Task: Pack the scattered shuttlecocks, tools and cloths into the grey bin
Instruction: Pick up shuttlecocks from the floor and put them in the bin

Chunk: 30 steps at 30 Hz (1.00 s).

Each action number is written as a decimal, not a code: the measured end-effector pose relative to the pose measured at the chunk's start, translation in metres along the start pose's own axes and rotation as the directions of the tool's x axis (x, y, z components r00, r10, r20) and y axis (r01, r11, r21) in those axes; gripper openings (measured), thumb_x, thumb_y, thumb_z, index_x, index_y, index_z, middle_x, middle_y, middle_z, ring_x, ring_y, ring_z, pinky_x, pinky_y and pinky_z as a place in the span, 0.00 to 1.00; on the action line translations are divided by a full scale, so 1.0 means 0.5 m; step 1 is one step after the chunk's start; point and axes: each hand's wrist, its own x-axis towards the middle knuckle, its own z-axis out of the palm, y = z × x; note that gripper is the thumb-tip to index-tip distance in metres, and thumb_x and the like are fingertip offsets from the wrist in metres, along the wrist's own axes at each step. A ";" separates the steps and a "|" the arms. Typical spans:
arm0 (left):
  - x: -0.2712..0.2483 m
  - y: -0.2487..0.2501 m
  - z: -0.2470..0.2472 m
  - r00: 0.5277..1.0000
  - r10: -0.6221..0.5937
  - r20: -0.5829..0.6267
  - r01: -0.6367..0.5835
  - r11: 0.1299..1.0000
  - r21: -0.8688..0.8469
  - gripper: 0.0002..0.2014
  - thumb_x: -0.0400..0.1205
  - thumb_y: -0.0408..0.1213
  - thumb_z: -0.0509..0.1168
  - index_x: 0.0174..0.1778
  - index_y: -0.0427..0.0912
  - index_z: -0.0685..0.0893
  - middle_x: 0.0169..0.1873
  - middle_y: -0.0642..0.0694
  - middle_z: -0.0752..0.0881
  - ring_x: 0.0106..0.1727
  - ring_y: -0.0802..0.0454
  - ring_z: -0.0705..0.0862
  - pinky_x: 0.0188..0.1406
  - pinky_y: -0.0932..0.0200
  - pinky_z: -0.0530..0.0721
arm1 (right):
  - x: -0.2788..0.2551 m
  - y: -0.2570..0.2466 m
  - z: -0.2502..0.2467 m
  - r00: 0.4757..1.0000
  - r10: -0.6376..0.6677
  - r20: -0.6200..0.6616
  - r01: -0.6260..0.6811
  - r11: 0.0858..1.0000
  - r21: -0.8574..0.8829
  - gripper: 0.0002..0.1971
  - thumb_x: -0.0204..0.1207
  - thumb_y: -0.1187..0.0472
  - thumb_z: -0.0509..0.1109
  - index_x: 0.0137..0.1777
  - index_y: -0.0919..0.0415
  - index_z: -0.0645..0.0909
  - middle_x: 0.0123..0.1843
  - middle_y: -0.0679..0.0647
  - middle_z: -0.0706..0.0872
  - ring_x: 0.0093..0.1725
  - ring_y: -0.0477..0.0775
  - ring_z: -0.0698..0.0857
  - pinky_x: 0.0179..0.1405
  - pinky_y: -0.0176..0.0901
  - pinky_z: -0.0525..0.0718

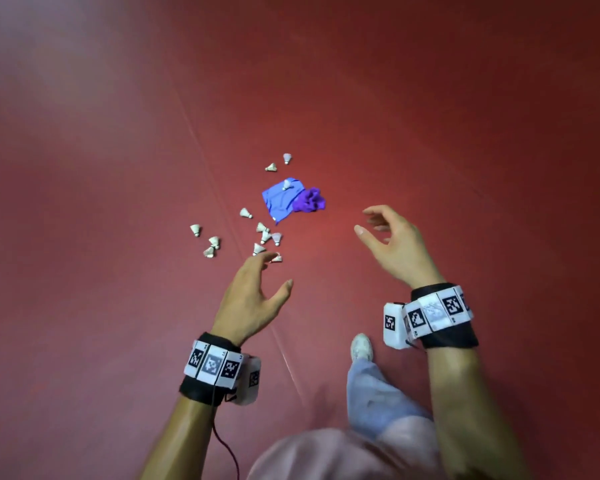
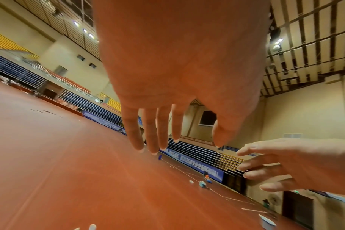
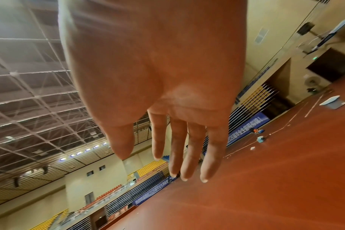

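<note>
The shuttlecocks [image 1: 210, 242] lie loose on the red court floor [image 1: 430, 116], farthest left a few strays, then a tighter cluster just beyond the left hand [image 1: 248, 299], which reaches over them palm down, fingers spread wide, holding nothing. Best to gather by the cork ends, sparing the feathers. Further right, a blue cloth [image 1: 281, 200] touches a crumpled purple cloth [image 1: 309, 199]. The right hand [image 1: 395, 244] hovers relaxed, empty. The grey bin isn't identifiable here.
</note>
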 end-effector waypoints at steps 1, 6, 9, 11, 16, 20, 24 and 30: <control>0.039 -0.005 -0.003 1.000 -0.016 -0.022 0.016 1.000 0.016 0.28 0.81 0.53 0.73 0.76 0.51 0.75 0.69 0.58 0.80 0.67 0.62 0.80 0.68 0.56 0.80 | 0.059 0.005 0.008 1.000 -0.018 0.021 0.018 1.000 0.004 0.15 0.80 0.52 0.77 0.64 0.51 0.83 0.57 0.47 0.88 0.56 0.46 0.87 0.59 0.42 0.85; 0.259 -0.016 -0.018 0.991 -0.052 -0.120 0.065 0.992 0.106 0.30 0.82 0.52 0.72 0.78 0.46 0.74 0.70 0.56 0.81 0.68 0.58 0.81 0.68 0.56 0.80 | 0.359 0.005 0.031 0.991 -0.095 0.099 0.092 0.995 0.029 0.13 0.80 0.55 0.77 0.63 0.55 0.84 0.54 0.49 0.88 0.53 0.47 0.88 0.57 0.33 0.82; 0.363 -0.036 -0.036 0.984 -0.100 -0.149 0.123 0.981 0.151 0.30 0.81 0.53 0.71 0.78 0.46 0.74 0.70 0.52 0.81 0.68 0.54 0.81 0.67 0.49 0.83 | 0.500 0.016 0.062 0.984 -0.094 0.149 0.088 0.995 0.047 0.13 0.80 0.53 0.77 0.62 0.53 0.83 0.54 0.49 0.89 0.53 0.50 0.89 0.61 0.43 0.85; 0.406 -0.061 -0.050 0.975 -0.140 -0.174 0.169 0.972 0.165 0.30 0.81 0.56 0.69 0.77 0.48 0.74 0.69 0.52 0.81 0.68 0.54 0.81 0.67 0.47 0.83 | 0.578 0.022 0.101 0.977 -0.084 0.195 0.073 0.995 0.061 0.13 0.80 0.53 0.77 0.62 0.51 0.83 0.54 0.49 0.89 0.53 0.52 0.89 0.61 0.49 0.87; 0.466 -0.159 -0.083 0.945 -0.270 -0.187 0.302 0.938 0.173 0.32 0.81 0.54 0.70 0.79 0.47 0.72 0.73 0.50 0.81 0.70 0.52 0.81 0.69 0.47 0.82 | 0.725 0.032 0.227 0.942 -0.047 0.333 0.039 0.999 0.031 0.13 0.78 0.53 0.78 0.61 0.48 0.82 0.53 0.51 0.89 0.52 0.53 0.90 0.62 0.57 0.87; 0.543 -0.277 -0.120 0.917 -0.349 -0.195 0.379 0.915 0.142 0.34 0.80 0.53 0.73 0.80 0.47 0.69 0.71 0.49 0.82 0.68 0.53 0.81 0.68 0.49 0.82 | 0.840 0.027 0.340 0.906 -0.035 0.422 0.053 0.998 -0.033 0.17 0.79 0.51 0.77 0.64 0.52 0.82 0.56 0.52 0.88 0.54 0.55 0.89 0.62 0.53 0.86; 0.704 -0.417 -0.185 0.922 -0.339 -0.189 0.368 0.918 0.148 0.33 0.80 0.52 0.73 0.79 0.46 0.71 0.70 0.49 0.82 0.67 0.52 0.82 0.67 0.48 0.84 | 0.978 -0.008 0.470 0.894 -0.068 0.443 0.096 0.995 -0.041 0.16 0.80 0.52 0.76 0.65 0.52 0.82 0.58 0.53 0.87 0.55 0.53 0.88 0.60 0.48 0.84; 1.028 -0.601 -0.305 0.968 -0.244 -0.057 0.250 0.935 0.252 0.34 0.80 0.54 0.71 0.80 0.44 0.71 0.73 0.44 0.81 0.72 0.47 0.81 0.69 0.44 0.83 | 1.162 -0.046 0.653 0.909 -0.026 0.417 0.051 0.997 -0.051 0.14 0.80 0.52 0.76 0.64 0.47 0.81 0.57 0.48 0.88 0.58 0.48 0.87 0.62 0.45 0.82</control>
